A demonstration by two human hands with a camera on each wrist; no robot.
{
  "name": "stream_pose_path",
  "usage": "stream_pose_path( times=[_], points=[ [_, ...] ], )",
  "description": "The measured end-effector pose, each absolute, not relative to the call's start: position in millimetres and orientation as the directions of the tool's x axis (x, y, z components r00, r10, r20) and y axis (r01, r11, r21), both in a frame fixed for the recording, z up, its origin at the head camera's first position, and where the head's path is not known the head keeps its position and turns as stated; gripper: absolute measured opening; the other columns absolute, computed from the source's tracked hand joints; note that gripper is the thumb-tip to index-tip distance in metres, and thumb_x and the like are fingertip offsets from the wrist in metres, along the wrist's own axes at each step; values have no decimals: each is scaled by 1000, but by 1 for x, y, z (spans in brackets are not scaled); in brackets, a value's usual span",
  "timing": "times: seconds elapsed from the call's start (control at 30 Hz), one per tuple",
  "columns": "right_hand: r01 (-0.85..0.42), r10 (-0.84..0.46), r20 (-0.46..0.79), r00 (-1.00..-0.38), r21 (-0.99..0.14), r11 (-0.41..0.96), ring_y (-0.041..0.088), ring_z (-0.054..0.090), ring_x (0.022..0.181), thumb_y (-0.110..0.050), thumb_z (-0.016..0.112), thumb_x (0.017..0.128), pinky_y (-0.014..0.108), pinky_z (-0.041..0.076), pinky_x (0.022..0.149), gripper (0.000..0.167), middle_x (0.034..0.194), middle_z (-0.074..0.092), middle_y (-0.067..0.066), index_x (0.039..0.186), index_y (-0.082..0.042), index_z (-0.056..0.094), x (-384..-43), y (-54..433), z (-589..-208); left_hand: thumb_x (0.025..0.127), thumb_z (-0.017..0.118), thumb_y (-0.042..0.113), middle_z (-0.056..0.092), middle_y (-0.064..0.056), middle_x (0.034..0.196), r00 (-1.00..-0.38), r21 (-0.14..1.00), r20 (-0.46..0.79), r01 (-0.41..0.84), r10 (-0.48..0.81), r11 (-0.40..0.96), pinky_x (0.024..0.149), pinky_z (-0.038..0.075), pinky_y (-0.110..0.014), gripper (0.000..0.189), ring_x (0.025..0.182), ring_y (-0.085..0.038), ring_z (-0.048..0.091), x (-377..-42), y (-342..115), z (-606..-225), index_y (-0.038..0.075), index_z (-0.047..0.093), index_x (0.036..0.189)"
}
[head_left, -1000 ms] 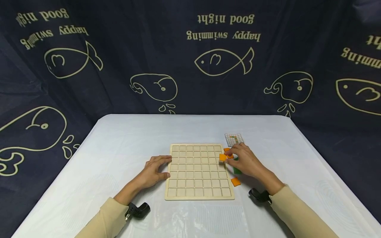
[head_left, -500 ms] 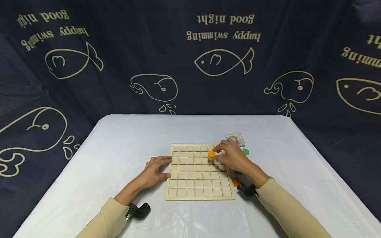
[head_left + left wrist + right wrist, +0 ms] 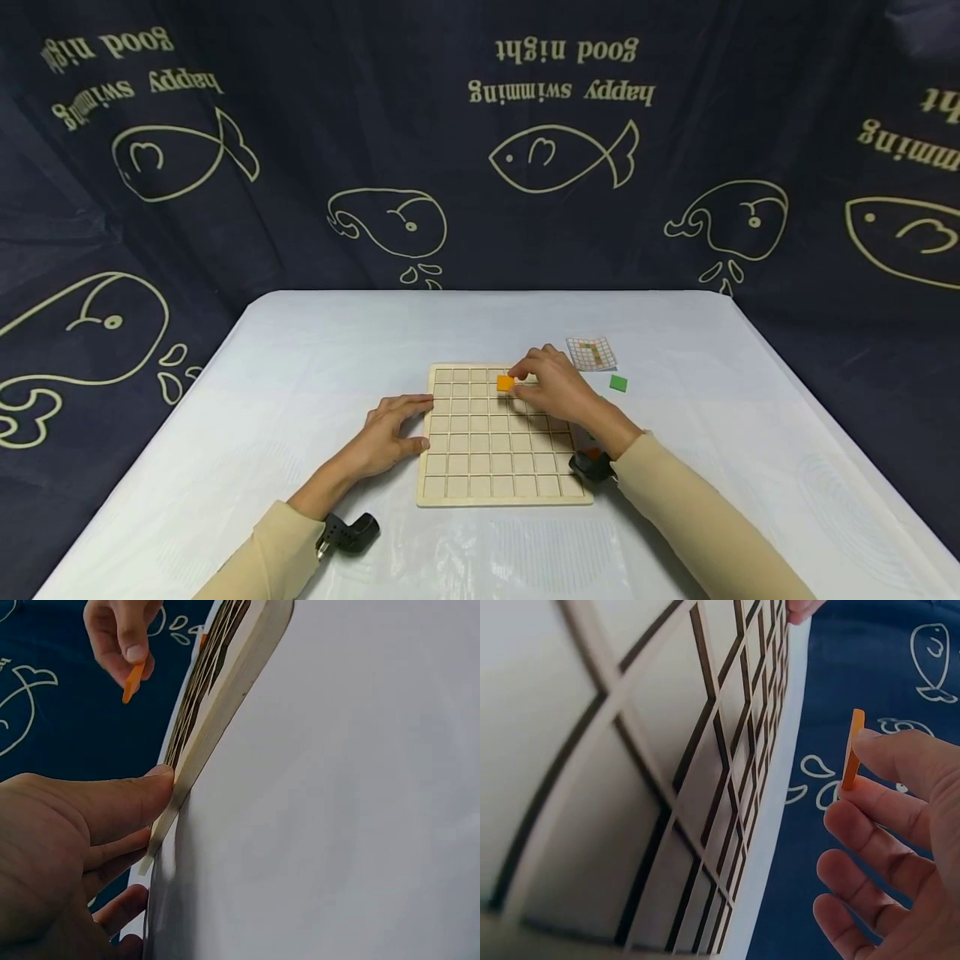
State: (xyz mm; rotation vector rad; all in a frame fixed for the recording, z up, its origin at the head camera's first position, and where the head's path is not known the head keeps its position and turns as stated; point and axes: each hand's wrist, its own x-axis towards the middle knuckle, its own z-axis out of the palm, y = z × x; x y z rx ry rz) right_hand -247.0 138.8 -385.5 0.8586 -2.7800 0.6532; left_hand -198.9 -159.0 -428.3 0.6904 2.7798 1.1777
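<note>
The right hand [image 3: 553, 385] has a thin, flat, orange square tile [image 3: 506, 383] pinched between its thumb and first finger. It holds the tile by the side nearest the hand, so most of the tile sticks out past the fingertips; I think that leaves it free to be seen and turned. The other fingers are loosely bent and hold nothing. The tile is up in the air over the far part of a pale, square wooden board [image 3: 480, 442] with rows of shallow square holes, and does not touch it.

The right arm reaches in from the right, across the board's right side, with the palm turned toward the left.

The left hand [image 3: 384, 435] is at the board's left edge, its fingers loose and apart and its thumb touching the rim. It seems to be there to stop the board from sliding.

To the right of the board lies a flat green square tile [image 3: 618, 382], probably close by so it is easy to grab. Near it is a small paper card [image 3: 592, 354] with a printed grid and coloured squares, where the hand does not cover it. All this is on a white table [image 3: 360, 342].
</note>
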Motion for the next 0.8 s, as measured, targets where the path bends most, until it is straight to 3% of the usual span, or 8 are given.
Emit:
stream_pose_path(
  times=[0.27, 0.8],
  points=[
    [-534, -489, 214, -845, -358, 766, 17, 48, 87, -24, 67, 87, 38, 39, 86, 25, 97, 64, 1, 108, -12, 70, -256, 123, -387, 82, 70, 14, 45, -6, 145, -895, 688, 133, 392, 425, 610, 101, 19, -49, 56, 132, -28, 34, -198, -159, -428, 4, 52, 133],
    [-534, -509, 166, -845, -342, 773, 14, 46, 82, -26, 66, 87, 35, 37, 82, 22, 94, 64, -1, 105, -15, 72, -264, 103, -394, 81, 71, 15, 46, -3, 145, -903, 678, 136, 384, 407, 626, 101, 21, -47, 55, 131, -28, 34, -199, -159, -431, 5, 53, 133]
  ],
)
